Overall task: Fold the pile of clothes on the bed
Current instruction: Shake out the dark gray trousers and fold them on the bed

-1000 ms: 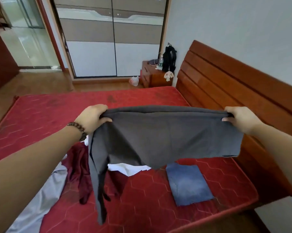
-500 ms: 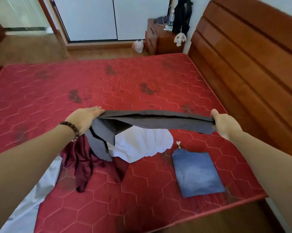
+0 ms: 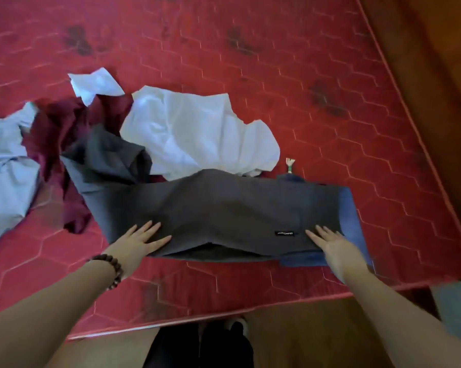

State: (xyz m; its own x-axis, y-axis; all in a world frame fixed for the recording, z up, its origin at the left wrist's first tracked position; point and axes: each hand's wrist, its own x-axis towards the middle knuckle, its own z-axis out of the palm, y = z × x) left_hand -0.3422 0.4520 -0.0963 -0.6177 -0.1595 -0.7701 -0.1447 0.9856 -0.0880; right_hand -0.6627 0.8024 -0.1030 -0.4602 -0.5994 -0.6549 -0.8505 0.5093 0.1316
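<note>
A dark grey garment (image 3: pixel 224 208) lies spread across the near part of the red mattress (image 3: pixel 250 62), its right end over a folded blue denim piece (image 3: pixel 350 216). My left hand (image 3: pixel 139 241) rests flat with straight fingers on the grey garment's near left edge. My right hand (image 3: pixel 330 244) lies flat on its near right corner, partly over the denim. Behind it lie a crumpled white garment (image 3: pixel 194 131), a maroon garment (image 3: pixel 62 144) and a pale grey-blue garment (image 3: pixel 3 168) at the left.
A wooden headboard (image 3: pixel 436 75) runs along the right side. The mattress's near edge (image 3: pixel 224 314) is just in front of me, with wooden floor and my dark shoes below. A small tag (image 3: pixel 290 164) lies beside the denim.
I have lowered the grey garment from mid-air onto the mattress, over the denim. Both hands let go of its edge and now lie flat on it. The view has tilted down.
</note>
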